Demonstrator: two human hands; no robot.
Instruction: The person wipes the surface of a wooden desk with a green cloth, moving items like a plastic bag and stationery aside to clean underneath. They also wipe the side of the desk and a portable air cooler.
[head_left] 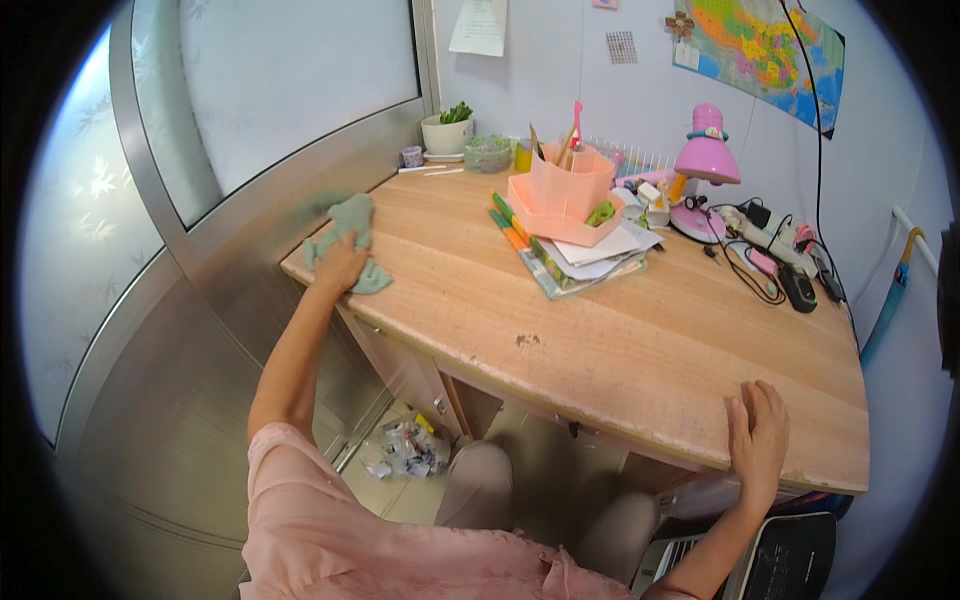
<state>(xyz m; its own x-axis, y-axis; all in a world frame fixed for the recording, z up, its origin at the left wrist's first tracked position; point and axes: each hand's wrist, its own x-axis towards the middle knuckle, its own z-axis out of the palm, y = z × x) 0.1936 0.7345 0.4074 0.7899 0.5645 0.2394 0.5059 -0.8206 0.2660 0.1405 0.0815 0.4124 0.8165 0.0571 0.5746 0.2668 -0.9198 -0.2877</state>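
A grey-green cloth (350, 214) lies crumpled on the wooden desk (440, 262) at its left end, close to the metal partition. My left hand (342, 262) presses down on the cloth and grips it, its folds spreading out around the fingers. At the desk's front right edge rests my right hand (758, 430), fingers stretched out on the top, with nothing in it. Between my hands, near the front edge, a small dark worn patch (527, 341) marks the wood.
Books and papers (590, 268) bear a pink pen holder (572, 187) mid-desk. A pink lamp (707, 158), power strip (775, 245) and tangled cables stand back right. A potted plant (447, 132) fills the back left corner. Below lies a bag of rubbish (405, 450).
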